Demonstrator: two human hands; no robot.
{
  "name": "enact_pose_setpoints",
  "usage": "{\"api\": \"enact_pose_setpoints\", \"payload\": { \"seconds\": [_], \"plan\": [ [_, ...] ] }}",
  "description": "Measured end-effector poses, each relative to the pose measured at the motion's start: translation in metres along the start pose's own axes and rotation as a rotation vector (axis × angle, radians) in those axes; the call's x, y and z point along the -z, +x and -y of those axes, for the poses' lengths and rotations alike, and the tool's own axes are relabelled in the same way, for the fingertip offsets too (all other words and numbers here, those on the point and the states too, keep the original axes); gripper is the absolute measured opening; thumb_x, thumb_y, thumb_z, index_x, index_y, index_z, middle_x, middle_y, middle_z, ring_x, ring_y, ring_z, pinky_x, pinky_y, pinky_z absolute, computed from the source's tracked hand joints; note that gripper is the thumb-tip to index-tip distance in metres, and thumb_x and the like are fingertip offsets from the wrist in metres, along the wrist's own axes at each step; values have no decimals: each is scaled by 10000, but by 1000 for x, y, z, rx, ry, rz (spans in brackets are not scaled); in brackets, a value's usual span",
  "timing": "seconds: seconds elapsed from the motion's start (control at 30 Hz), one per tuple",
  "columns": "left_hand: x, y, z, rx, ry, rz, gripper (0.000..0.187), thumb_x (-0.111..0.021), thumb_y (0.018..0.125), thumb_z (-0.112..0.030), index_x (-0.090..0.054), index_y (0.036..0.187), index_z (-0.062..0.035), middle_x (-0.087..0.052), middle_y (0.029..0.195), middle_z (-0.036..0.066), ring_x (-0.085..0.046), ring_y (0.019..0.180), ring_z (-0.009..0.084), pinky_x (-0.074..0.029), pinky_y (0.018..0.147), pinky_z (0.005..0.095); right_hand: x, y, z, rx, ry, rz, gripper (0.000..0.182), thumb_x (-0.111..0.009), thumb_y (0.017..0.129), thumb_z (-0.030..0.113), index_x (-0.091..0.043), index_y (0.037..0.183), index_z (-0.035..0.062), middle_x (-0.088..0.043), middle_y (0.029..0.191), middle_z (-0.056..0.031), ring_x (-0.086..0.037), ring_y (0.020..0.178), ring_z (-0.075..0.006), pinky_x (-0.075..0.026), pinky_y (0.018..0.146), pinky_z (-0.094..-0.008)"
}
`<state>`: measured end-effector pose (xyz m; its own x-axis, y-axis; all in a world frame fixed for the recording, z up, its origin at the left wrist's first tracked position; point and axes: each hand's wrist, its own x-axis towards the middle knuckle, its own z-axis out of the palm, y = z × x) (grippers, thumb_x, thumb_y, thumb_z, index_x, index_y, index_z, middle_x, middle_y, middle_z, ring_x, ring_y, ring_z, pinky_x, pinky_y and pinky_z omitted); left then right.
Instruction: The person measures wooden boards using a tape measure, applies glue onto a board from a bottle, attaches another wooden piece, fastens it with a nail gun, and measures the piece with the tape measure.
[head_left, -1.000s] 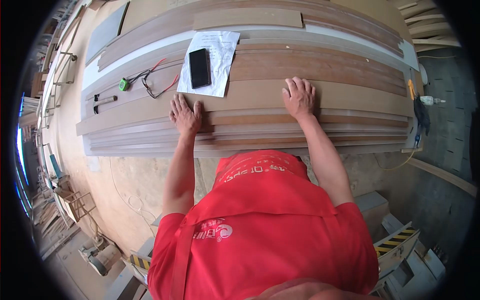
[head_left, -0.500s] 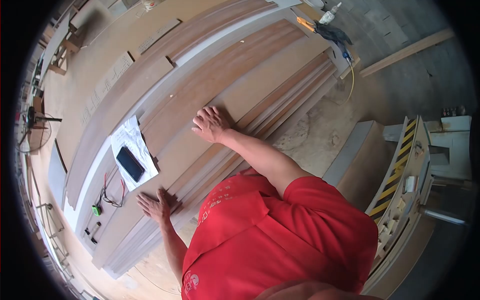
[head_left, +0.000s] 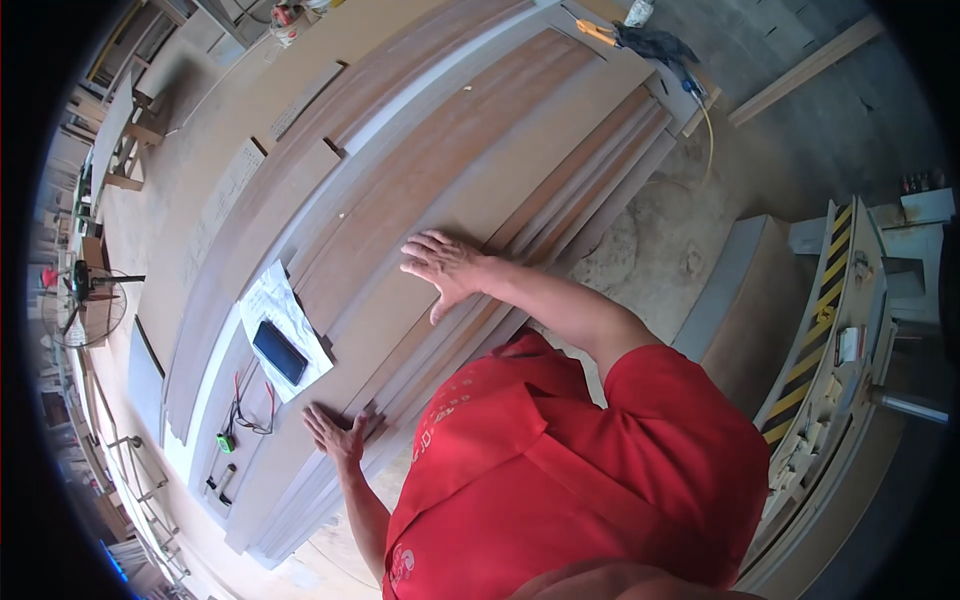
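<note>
My right hand (head_left: pixel 445 268) lies palm down on a long tan board (head_left: pixel 500 207), fingers apart and thumb stretched out. Lower down, my left hand (head_left: pixel 338 436) rests flat near the same board's left end, its fingers spread too. Neither hand grips anything. Beyond the board lies a reddish-brown wooden panel (head_left: pixel 390 183). Close to my left hand, a dark phone (head_left: pixel 280 352) sits on a sheet of paper (head_left: pixel 312 362) with writing on it. Thin strips of wood (head_left: pixel 590 165) are stacked along the near side, partly hidden under my right arm.
Glasses (head_left: pixel 252 425), a green tape measure (head_left: pixel 225 441) and a small hammer-like tool (head_left: pixel 226 480) lie at the left. An orange-handled tool (head_left: pixel 597 32) and dark cloth (head_left: pixel 657 45) sit at the far end. A black-and-yellow striped edge (head_left: pixel 815 330) stands at right, a fan (head_left: pixel 80 285) at left.
My right hand has opened from curled fingers to spread ones on the board. My left hand stays flat near the paper. The whole view has shifted slightly.
</note>
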<state>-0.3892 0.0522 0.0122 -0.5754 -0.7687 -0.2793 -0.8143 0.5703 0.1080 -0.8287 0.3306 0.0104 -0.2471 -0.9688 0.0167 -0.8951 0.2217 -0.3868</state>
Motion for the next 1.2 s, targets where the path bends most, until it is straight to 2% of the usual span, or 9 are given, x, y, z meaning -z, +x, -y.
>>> {"api": "enact_pose_setpoints", "payload": {
  "seconds": [0.03,0.13,0.43,0.63,1.03,1.1,1.13,1.17,1.2],
  "plan": [
    [-1,-1,3,-37,-4,-30,1480,-804,707,-895,-166,1777,-95,-109,1849,219,-68,1709,425,-150,1293,699,1,-3,-4,36,8,18,1278,-870,647,786,-490,1615,42,-356,1726,-244,-239,1646,-415,-165,1361,-543],
    [-13,2,10,-82,-51,-121,1457,-833,702,-861,-192,1774,-113,-149,1846,211,-104,1704,425,-161,1288,699,14,-4,-5,57,-49,110,1264,-894,639,738,-489,1616,46,-333,1736,-243,-208,1658,-426,-169,1371,-534],
    [-19,-2,5,-72,-72,-209,1376,-834,725,-824,-234,1772,-164,-209,1838,186,-145,1699,415,-143,1298,686,2,-8,-6,51,38,-3,1212,-890,649,727,-516,1592,63,-360,1706,-234,-231,1640,-422,-153,1366,-545],
    [-23,2,8,-91,-55,-246,1373,-810,732,-846,-231,1774,-166,-209,1839,179,-142,1699,417,-119,1307,680,-1,-6,-8,65,57,-63,1179,-898,630,713,-553,1554,66,-387,1680,-239,-274,1618,-424,-199,1354,-551],
    [-26,6,13,-88,-49,-226,1402,-762,728,-900,-203,1780,-162,-164,1847,188,-119,1701,418,-107,1314,668,0,-5,-10,60,73,-62,1164,-885,650,736,-560,1555,80,-405,1682,-235,-274,1626,-423,-194,1348,-558],
    [-27,10,17,-105,-38,-157,1411,-817,719,-782,-182,1777,-96,-169,1839,216,-119,1702,413,-97,1346,595,9,-9,-11,59,84,-73,1120,-902,651,706,-575,1527,90,-420,1666,-234,-305,1606,-430,-216,1335,-572],
    [-10,3,-5,-23,-5,-93,1393,-822,727,-734,-186,1771,-66,-176,1837,216,-113,1703,412,-83,1357,561,11,-4,-11,98,103,-79,1098,-911,651,691,-583,1514,94,-427,1658,-233,-320,1596,-433,-227,1329,-579],
    [-4,-1,-16,12,-49,-99,1387,-818,717,-736,-207,1766,-65,-180,1835,221,-102,1705,410,-73,1356,567,0,-5,-17,138,150,-185,1046,-935,649,646,-599,1479,105,-451,1632,-231,-360,1564,-447,-247,1313,-594],
    [-6,-1,-18,18,-61,-104,1386,-822,714,-738,-215,1763,-66,-181,1836,215,-88,1708,408,-71,1356,563,7,-3,-14,107,159,-139,1064,-944,642,632,-588,1502,116,-444,1647,-229,-351,1577,-445,-243,1318,-588]
  ]
}}
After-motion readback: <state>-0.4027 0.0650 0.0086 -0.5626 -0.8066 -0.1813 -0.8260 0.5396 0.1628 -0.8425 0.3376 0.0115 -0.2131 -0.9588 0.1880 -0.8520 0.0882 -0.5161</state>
